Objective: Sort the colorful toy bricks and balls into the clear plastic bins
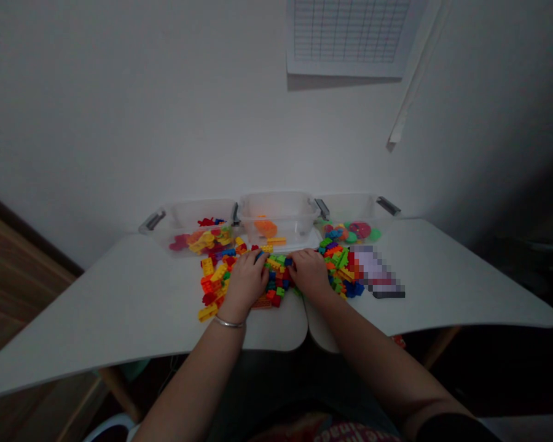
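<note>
Colourful plastic building blocks point(276, 283) lie heaped on the white table, with both my hands among them. On the left of the heap, my left hand point(249, 277) is curled, and a blue building block point(258, 255) shows between its fingers. My right hand point(309, 270) is bent over the right part, its fingertips drawn in beside a dark blue block point(288, 262); what they hold, if anything, is hidden. Yellow and red blocks point(207, 285) spread out left of my left hand. Green, orange and blue blocks point(338, 264) lie beyond my right hand.
Behind the heap stand three clear plastic bins: a left bin point(184, 215) with mixed pieces, a middle bin point(281, 205) with orange pieces, a right bin point(350, 205) with round pieces. A blurred-out phone-like object point(380, 273) lies right. The white tabletop point(152, 301) meets the wall.
</note>
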A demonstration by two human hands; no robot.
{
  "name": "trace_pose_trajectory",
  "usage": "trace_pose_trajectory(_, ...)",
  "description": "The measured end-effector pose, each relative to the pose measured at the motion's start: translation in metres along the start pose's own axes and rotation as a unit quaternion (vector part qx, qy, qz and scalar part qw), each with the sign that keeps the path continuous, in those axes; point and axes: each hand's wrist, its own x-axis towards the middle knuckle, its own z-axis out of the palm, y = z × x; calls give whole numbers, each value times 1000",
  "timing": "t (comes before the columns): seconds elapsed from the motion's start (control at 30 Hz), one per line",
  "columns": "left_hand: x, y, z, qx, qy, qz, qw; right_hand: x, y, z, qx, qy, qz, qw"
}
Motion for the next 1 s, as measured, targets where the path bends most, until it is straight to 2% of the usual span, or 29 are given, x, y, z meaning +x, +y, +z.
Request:
trace_pose_trajectory(0.17,1,0,0,1,-10,-7,1000,-6,6,-1,80,43,5,996)
trace_pose_trajectory(0.3,2,1,-1,2,-15,-11,1000,0,15,-14,201,158,-20,967)
trace_pose_trajectory(0.43,2,-1,1,-1,-13,-8,1000,29,28,-42,242,246,-21,938)
trace_pose_trajectory(0.57,1,-3,4,-9,-3,-3,1000,72,43,-60,227,235,-27,945)
trace_pose_trajectory(0.7,0,-5,6,-10,2,-5,1000,102,52,-53,198,209,-20,957)
trace_pose_trajectory(0.87,-1,-6,6,-1,-1,-3,1000,111,51,-35,125,113,24,985)
trace_pose_trajectory(1.0,-1,-7,6,-1,-3,-3,1000,107,48,-31,42,48,5,998)
